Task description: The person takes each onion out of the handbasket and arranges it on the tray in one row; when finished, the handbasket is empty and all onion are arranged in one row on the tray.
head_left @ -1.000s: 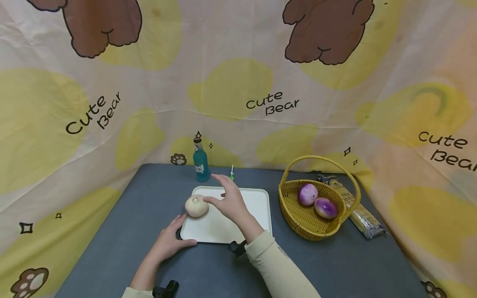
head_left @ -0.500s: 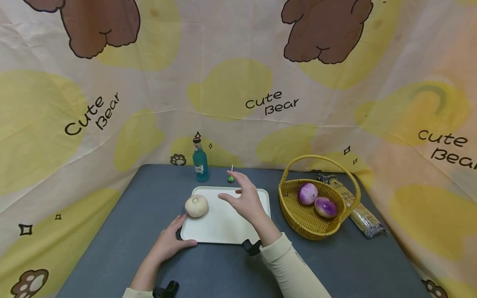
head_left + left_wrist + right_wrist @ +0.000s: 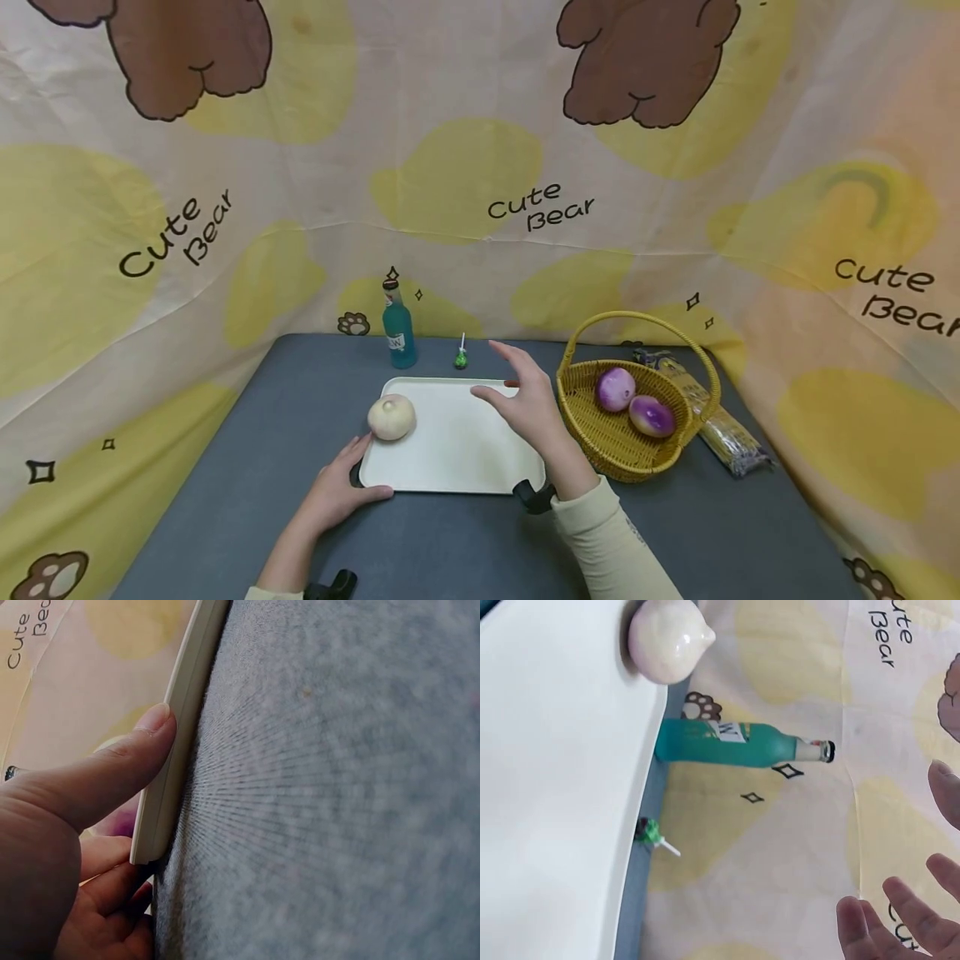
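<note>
A white rectangular tray (image 3: 465, 450) lies on the table, its front left corner between the thumb and fingers of my left hand (image 3: 339, 492). In the left wrist view the thumb (image 3: 142, 742) presses along the tray's rim, with the fingers bent round the corner. A pale onion (image 3: 392, 417) with a pointed tip sits at the tray's left side, just above those fingers; the right wrist view shows a faint purple tint on this onion (image 3: 667, 639). My right hand (image 3: 528, 408) hovers over the tray's right part, fingers spread from the thumb and nothing between them.
Behind the tray stand a teal bottle (image 3: 399, 329) and a green lollipop (image 3: 461, 358). At right, a yellow wicker basket (image 3: 600, 450) with a tall handle holds two purple-and-white onions (image 3: 633, 404). A long clear packet (image 3: 731, 442) lies beyond it. A printed cloth (image 3: 442, 183) hangs behind.
My right hand has drawn away from the pale onion to the right, its fingers still spread. The left hand stays at the tray's corner. The whole head view has shifted slightly.
</note>
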`<state>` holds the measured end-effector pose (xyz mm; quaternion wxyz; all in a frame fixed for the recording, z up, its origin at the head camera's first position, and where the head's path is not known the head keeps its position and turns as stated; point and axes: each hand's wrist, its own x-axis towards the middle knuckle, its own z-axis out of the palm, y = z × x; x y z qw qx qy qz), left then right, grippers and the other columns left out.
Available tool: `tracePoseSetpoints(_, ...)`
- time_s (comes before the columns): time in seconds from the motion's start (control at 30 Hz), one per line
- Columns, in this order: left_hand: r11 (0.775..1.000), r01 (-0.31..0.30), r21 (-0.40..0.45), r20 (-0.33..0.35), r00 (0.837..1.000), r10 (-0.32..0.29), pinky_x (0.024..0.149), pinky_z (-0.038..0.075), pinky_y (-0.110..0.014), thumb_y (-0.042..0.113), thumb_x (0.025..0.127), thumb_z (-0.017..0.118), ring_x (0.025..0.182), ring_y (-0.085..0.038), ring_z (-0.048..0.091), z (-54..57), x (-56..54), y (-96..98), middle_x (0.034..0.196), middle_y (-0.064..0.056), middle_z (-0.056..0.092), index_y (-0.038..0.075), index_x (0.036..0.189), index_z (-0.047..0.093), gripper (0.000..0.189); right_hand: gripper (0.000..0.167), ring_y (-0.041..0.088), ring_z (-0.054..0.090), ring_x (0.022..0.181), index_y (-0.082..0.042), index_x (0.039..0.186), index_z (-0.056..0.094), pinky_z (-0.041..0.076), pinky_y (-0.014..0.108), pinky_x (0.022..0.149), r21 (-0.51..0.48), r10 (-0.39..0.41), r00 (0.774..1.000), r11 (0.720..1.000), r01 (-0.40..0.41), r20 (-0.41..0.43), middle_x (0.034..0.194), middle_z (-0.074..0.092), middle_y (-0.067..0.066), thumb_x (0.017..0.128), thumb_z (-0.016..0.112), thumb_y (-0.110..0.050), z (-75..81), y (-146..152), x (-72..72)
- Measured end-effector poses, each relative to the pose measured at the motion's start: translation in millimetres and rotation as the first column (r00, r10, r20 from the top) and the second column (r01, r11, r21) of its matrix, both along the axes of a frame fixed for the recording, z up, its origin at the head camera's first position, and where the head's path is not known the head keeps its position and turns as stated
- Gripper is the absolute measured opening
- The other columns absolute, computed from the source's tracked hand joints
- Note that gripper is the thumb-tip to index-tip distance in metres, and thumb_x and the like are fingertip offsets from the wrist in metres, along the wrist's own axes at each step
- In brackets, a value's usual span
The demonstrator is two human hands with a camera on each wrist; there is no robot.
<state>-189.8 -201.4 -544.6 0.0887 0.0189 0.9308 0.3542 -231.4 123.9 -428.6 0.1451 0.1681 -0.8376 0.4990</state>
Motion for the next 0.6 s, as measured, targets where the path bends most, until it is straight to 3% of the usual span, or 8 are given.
tracePoseSetpoints(0.4,1.0,-0.004,0.0,0.0,1.0,0.004,0.11,0.021,-0.077,0.055,0.073,0.086,0.148,-0.052,0.024,0.7,0.8,0.5,0.163,-0.028,0.026,0.008,0.159,0.03,0.113,0.066,0.033,0.055,0.128,-0.016,0.143,0.057,0.057,0.052,0.09,-0.02,-0.073,0.995,0.997,0.072,-0.068,0.142,0.059,0.01,0.083,0.085,-0.021,-1.1,35.5,3.4)
tracePoseSetpoints(0.6,1.0,0.002,-0.005,0.001,1.0,-0.002,0.11,0.02,-0.078,0.056,0.073,0.085,0.148,-0.051,0.025,-0.2,0.6,0.0,0.162,-0.028,0.025,0.008,0.159,0.029,0.114,0.066,0.035,0.056,0.127,-0.013,0.142,0.057,0.057,0.052,0.091,-0.019,-0.12,0.991,0.993,0.119,-0.06,0.142,0.06,0.011,0.083,0.085,-0.021,-1.0,52.9,7.2)
